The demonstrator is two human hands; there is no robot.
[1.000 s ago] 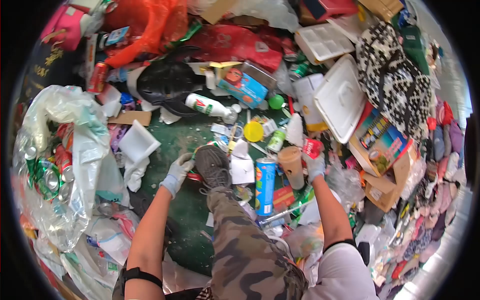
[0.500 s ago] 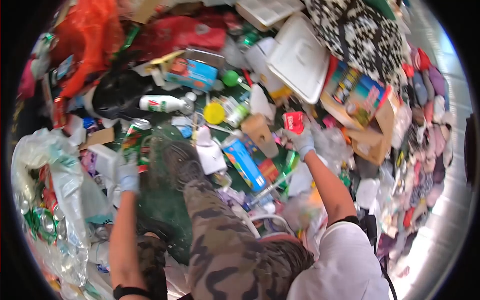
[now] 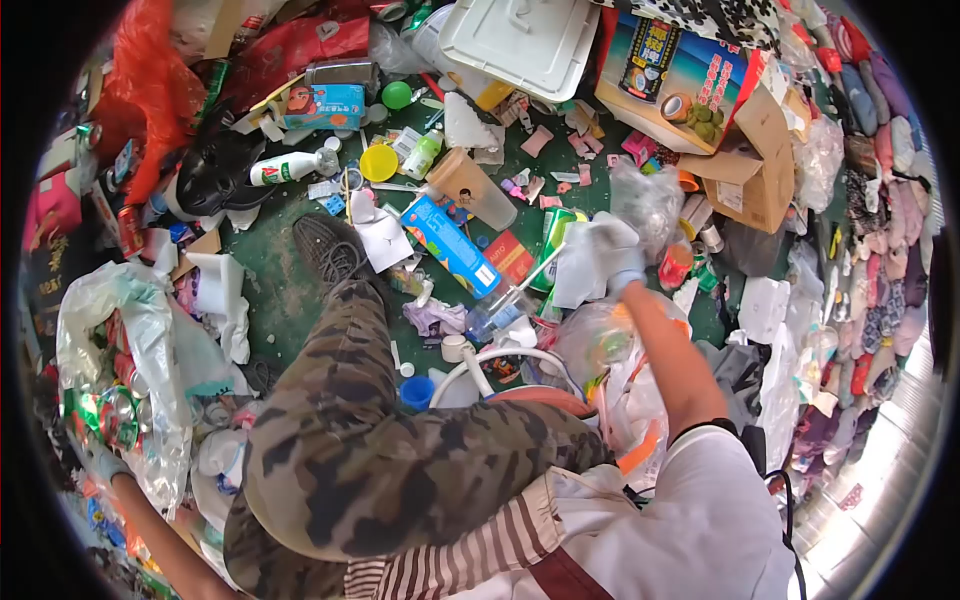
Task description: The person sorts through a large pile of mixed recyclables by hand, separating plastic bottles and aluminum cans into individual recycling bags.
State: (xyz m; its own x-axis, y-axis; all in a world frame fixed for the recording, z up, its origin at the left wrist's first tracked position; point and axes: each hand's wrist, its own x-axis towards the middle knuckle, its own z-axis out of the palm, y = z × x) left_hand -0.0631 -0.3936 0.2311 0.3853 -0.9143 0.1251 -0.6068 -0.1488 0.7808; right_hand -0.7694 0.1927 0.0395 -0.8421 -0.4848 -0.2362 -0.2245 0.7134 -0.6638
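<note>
My left hand, in a pale glove, is low at the left edge against a clear plastic bag full of crushed cans; what it holds is hidden. My right hand, also gloved, reaches forward over litter, next to a white sheet and a crumpled clear bag. A red can lies just right of it. Its fingers curl downward and I cannot see a grip. My camouflage-trousered leg and dark shoe stretch out between the hands.
Litter covers the green floor: a blue tube can, brown cup, yellow lid, white bottle. A cardboard box and white foam lid lie at the back. Clothing is piled along the right.
The view has swung down and left. My left hand went from near the shoe, holding a green can, down to the can bag. My right hand no longer shows the red can it lifted.
</note>
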